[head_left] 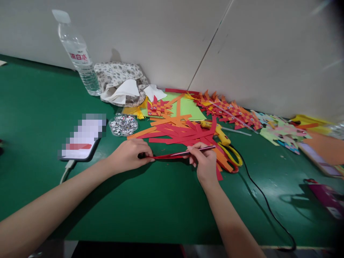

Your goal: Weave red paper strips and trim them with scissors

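Observation:
My left hand (133, 154) is closed in a pinch on the left end of a narrow red paper strip (169, 157), held just above the green table. My right hand (204, 159) is closed around a slim dark pink pen (208, 148), whose tip points left along the strip. The strip's right end runs to the right fingers; whether they also grip it is hard to tell. Just behind both hands lies a loose pile of red and orange paper strips (177, 133). A yellow glue gun (221, 133) rests right of the pile, near yellow-handled scissors (238, 156).
A clear box of googly eyes (123, 125) and a charging phone (83, 138) lie to the left. Behind stand a water bottle (77, 53) and a tissue pouch (120, 70). Woven red-orange paper fish (231, 111) lie along the wall. A black cord (258, 186) crosses the right side.

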Available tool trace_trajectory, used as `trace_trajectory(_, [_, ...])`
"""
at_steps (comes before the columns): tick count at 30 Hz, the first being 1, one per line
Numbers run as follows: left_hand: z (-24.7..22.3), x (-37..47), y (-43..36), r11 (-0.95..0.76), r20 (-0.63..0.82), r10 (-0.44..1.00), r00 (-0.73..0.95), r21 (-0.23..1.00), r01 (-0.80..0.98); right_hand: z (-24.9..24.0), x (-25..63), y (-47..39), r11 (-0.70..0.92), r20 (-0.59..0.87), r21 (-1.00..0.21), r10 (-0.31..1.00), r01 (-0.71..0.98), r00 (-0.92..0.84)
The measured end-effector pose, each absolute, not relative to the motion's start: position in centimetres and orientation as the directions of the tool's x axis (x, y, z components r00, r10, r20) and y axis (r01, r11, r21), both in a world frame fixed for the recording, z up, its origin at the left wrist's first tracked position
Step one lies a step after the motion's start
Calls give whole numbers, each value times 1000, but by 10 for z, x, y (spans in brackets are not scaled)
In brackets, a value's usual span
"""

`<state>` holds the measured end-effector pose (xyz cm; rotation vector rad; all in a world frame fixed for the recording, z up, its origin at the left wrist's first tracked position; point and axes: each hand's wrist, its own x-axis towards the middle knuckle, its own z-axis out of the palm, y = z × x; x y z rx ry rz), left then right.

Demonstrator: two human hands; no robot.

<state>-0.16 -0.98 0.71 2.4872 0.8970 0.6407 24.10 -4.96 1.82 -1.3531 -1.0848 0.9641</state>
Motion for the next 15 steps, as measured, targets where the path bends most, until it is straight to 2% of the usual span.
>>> trace_trajectory(8, [5, -1, -11, -718, 296, 662, 688, 513, 470, 21, 216, -56, 11, 22, -991, 996, 134, 81])
trace_trajectory(15, [5, -4, -9, -713, 273, 660, 700, 521, 469, 14, 235, -48, -37, -24, -997, 985, 74, 169])
